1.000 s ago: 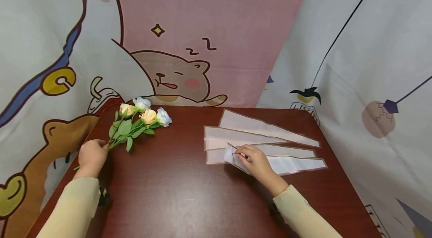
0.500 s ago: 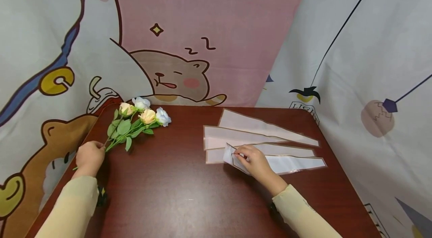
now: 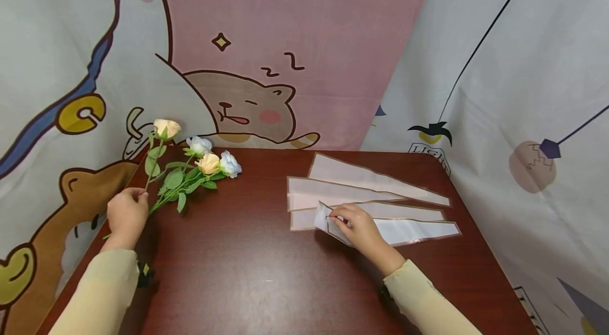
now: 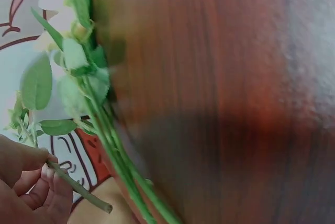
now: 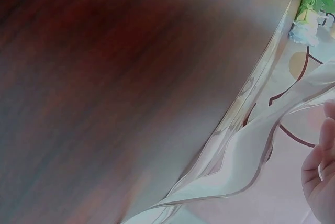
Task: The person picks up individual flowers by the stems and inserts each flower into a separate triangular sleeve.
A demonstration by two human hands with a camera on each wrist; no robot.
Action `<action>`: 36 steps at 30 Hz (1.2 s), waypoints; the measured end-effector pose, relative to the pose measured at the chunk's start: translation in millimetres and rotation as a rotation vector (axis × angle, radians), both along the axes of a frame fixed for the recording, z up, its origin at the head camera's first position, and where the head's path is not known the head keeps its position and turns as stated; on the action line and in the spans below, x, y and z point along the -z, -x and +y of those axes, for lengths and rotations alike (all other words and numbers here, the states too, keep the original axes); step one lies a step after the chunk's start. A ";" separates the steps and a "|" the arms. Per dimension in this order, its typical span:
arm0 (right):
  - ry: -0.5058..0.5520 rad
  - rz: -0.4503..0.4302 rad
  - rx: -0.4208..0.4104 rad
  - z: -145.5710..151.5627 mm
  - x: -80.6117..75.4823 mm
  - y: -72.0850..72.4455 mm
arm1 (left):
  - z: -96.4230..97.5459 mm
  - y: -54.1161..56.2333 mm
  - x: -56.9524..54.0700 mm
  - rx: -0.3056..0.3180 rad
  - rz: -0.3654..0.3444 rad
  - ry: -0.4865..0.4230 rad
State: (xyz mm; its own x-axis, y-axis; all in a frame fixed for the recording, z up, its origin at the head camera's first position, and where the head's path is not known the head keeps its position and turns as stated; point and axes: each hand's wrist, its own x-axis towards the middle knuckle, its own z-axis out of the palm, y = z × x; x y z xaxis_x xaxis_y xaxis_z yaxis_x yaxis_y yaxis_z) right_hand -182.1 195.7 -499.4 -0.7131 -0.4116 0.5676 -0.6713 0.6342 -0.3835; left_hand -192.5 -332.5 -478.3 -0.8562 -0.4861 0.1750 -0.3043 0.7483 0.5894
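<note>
At the left of the table my left hand (image 3: 127, 219) pinches the stem (image 4: 84, 190) of a pale yellow artificial rose (image 3: 166, 129). The rose stands raised above the others, and its cut stem end sticks out below my fingers in the left wrist view. Beside it lie another yellow rose (image 3: 208, 164) and two pale blue roses (image 3: 230, 164) with green leaves. On the right, my right hand (image 3: 359, 226) pinches the lifted wide end of a tapered white flower sleeve (image 3: 409, 232) with a brown-gold border. In the right wrist view the sleeve's edge (image 5: 251, 156) curves up off the table.
Several more such sleeves (image 3: 371, 179) lie fanned out behind the held one. The brown table (image 3: 247, 282) ends at printed cartoon cloth (image 3: 342, 60) at the back and both sides. Green stems of the lying roses run past my left hand toward the table's left edge.
My left hand has tilted up, raising one yellow rose away from the bunch toward the upper left. The right hand stays at the sleeve's lifted end, as before.
</note>
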 end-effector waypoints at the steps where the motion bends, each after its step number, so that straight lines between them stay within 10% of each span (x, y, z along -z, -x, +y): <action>1: 0.000 0.001 -0.001 -0.1 -0.3 0.1 | 1.8 -0.2 -2.5 -0.002 0.009 -0.007; 16: -0.011 0.007 0.013 -1.4 -1.0 0.3 | 49.2 3.2 -17.9 0.067 0.323 -0.102; 36: -0.014 -0.012 0.032 -4.8 -4.9 -0.7 | 127.6 -12.0 -48.8 0.194 0.519 -0.728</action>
State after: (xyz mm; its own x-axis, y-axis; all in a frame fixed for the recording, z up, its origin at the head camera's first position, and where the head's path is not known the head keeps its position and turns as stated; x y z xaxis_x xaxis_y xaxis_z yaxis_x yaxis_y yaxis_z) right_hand -181.4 190.9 -494.5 -0.7327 -0.3959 0.5535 -0.6458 0.6610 -0.3821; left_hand -180.4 -204.9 -429.5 -0.8339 -0.4828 0.2673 0.2228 0.1486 0.9635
